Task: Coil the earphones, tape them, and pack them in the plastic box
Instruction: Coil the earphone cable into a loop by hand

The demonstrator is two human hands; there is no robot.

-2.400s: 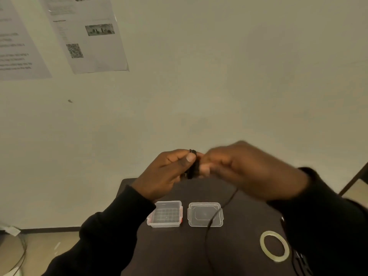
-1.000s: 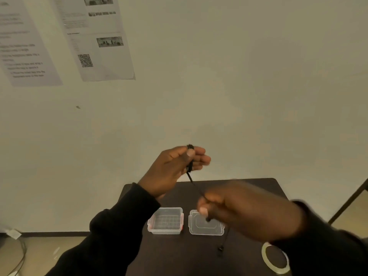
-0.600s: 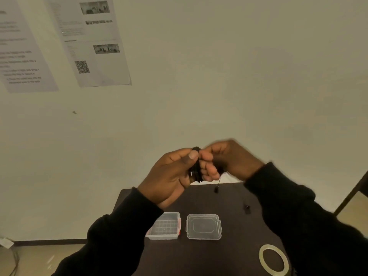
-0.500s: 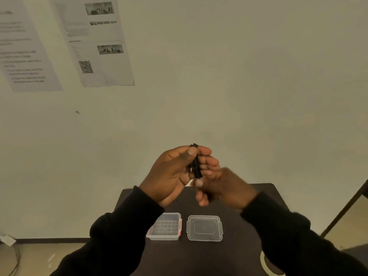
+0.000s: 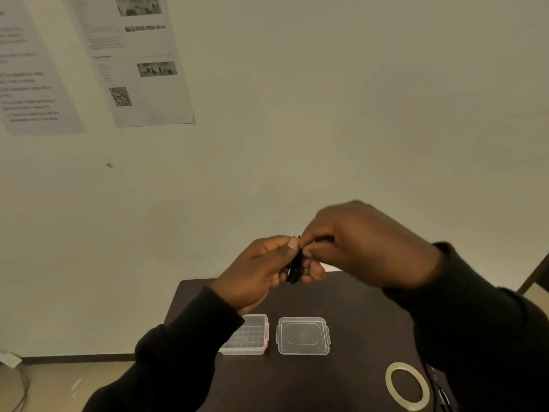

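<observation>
Lying open: plastic box, lid beside.

Both hands' grip hides most of the earphones; paper text unreadable.

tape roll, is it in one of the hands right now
No, the tape roll lies flat on the dark table near the right sleeve, while both hands are raised above it, working the black earphones.
</observation>
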